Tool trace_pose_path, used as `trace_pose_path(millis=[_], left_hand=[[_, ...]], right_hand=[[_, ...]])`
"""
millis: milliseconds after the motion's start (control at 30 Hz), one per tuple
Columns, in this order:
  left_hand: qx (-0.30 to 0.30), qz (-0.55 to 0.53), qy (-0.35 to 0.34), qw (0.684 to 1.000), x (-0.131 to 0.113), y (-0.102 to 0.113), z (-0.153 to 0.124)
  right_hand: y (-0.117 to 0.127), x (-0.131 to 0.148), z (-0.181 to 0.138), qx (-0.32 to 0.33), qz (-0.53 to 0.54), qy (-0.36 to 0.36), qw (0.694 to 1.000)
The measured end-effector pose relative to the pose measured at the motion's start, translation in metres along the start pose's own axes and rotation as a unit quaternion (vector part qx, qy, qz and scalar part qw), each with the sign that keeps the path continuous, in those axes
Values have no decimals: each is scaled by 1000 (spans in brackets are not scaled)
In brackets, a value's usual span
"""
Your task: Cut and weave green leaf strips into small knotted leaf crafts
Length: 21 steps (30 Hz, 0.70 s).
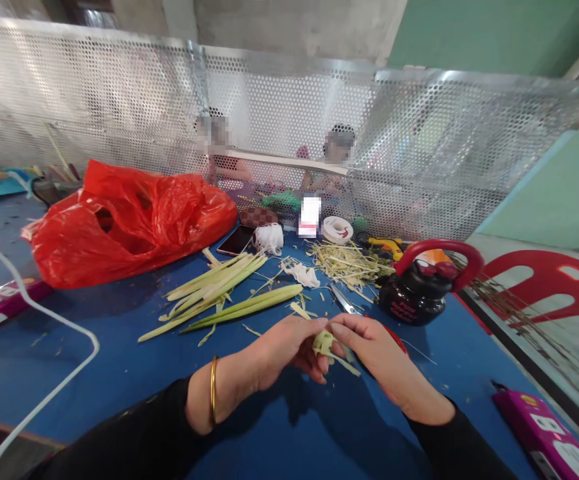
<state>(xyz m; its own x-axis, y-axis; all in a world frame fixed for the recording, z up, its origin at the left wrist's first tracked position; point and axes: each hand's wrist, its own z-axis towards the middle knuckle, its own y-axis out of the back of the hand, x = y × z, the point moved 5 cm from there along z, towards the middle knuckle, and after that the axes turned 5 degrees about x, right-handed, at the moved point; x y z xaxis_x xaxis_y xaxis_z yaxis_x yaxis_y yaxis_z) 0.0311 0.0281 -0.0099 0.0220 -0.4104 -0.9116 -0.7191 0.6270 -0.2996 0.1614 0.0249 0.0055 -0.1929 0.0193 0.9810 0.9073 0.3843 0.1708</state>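
Note:
A small pale-green folded leaf strip (323, 343) sits between my two hands above the blue table, its loose end pointing down to the right. My left hand (289, 347), with a gold bangle at the wrist, pinches it from the left, thumb on top and fingers curled below. From the right, my right hand (369, 347) closes thumb and fingers on the same folded piece. Scissors (345, 302) lie just beyond, their red handle partly hidden by my right hand. To the left, long pale-green leaf stalks (239, 307) lie in a loose bundle.
A red plastic bag (134, 223) lies at the back left. Shredded leaf trimmings (349, 263) and a ribbon spool (337, 230) lie farther back. A black jug-shaped container (414, 293) stands right. A white cable (64, 320) crosses the left side. Beyond the perforated metal screen (289, 100) are people.

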Motion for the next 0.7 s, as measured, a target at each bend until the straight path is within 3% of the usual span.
trace_pose_path(millis=[133,367,533,700], left_hand=[[-43,-6,-18,999,-2,2,-1],[-45,36,2,998,-5,3,-3],[-52,24,-5,998,-10,2,-3],[-63,-13,-7,998,-6,4,0]], right_hand=[[-5,2,-1,26,30,-1,999],[16,4,-1,-97,-102,27,990],[27,3,-2,-185,-196,63,961],[25,3,-2,-200,-279,92,935]])
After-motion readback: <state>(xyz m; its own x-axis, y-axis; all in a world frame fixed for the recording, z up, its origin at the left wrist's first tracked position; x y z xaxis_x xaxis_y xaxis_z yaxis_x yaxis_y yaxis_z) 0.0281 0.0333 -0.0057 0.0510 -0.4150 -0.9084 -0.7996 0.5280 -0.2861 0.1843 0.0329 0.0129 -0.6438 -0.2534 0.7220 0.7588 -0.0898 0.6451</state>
